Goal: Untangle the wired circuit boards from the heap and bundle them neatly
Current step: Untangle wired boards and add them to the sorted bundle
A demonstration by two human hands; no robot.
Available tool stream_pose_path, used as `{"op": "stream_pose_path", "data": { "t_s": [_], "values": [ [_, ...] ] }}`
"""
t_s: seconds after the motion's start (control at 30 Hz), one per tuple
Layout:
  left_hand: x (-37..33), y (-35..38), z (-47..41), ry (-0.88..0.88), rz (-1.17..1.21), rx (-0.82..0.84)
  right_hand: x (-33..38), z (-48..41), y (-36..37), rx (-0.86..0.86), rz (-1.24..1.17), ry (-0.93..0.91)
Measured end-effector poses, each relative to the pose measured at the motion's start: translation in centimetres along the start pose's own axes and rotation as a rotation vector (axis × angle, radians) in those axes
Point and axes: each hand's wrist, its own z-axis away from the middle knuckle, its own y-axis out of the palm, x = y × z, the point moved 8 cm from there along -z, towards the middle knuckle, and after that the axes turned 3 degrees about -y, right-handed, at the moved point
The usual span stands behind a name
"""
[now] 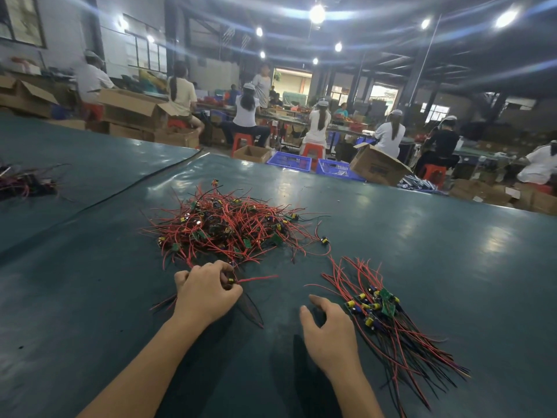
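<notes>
left hand (208,292) curled at the near edge of the heap (229,227), fingers pinching a wired board (231,280); fingertips mostly hidden under knuckles, so the grip is probably on its red leads. right hand (327,330) empty, fingers loosely spread, thumb apart. sorted bundle (379,309) just beyond its fingertips, wire ends blurred.

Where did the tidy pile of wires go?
The tidy pile lies on the green table, just right of the right hand.
</notes>
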Motion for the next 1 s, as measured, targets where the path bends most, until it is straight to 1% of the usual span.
{"op": "stream_pose_path", "data": {
  "t_s": [0.17, 0.23, 0.3, 0.37, 0.43, 0.57, 0.63, 0.7, 0.8, 0.87, 1.0],
  "values": [
    [-0.7, 0.1, 0.4, 0.053, -0.069, -0.009, -0.2, 0.0, 0.0, -0.003, -0.002, 0.004],
    [-1.0, -0.2, 0.7, 0.086, -0.108, -0.062, -0.2, 0.0, 0.1, -0.004, -0.004, 0.005],
    [-1.2, -1.0, 0.8, 0.108, -0.071, -0.143, -0.3, -0.1, 0.1, -0.008, -0.013, 0.004],
    [-1.7, -2.0, 1.1, 0.170, 0.031, -0.229, -0.4, -0.1, 0.1, -0.008, -0.022, 0.001],
    [-2.5, -2.9, 1.5, 0.258, 0.187, -0.276, -0.3, -0.2, 0.1, -0.012, -0.031, -0.004],
    [-4.9, -4.4, 2.6, 0.394, 0.450, -0.325, 0.5, -0.1, -0.4, -0.076, -0.151, -0.046],
    [-5.8, -4.5, 3.1, 0.410, 0.617, -0.300, 1.2, 0.2, -0.5, -0.085, -0.227, -0.090],
    [-6.3, -4.0, 3.3, 0.361, 0.786, -0.237, 2.2, 0.5, -0.1, -0.044, -0.290, -0.153],
    [-6.2, -2.5, 3.2, 0.194, 0.993, -0.107, 3.5, 1.1, 0.7, 0.028, -0.321, -0.237],
    [-5.7, -1.2, 3.0, 0.042, 1.115, -0.015, 3.7, 1.2, 0.8, 0.029, -0.338, -0.261],
    [-4.6, 1.0, 3.1, -0.304, 1.267, 0.142, 3.6, 0.9, -0.1, -0.049, -0.339, -0.288]
  ]
}}
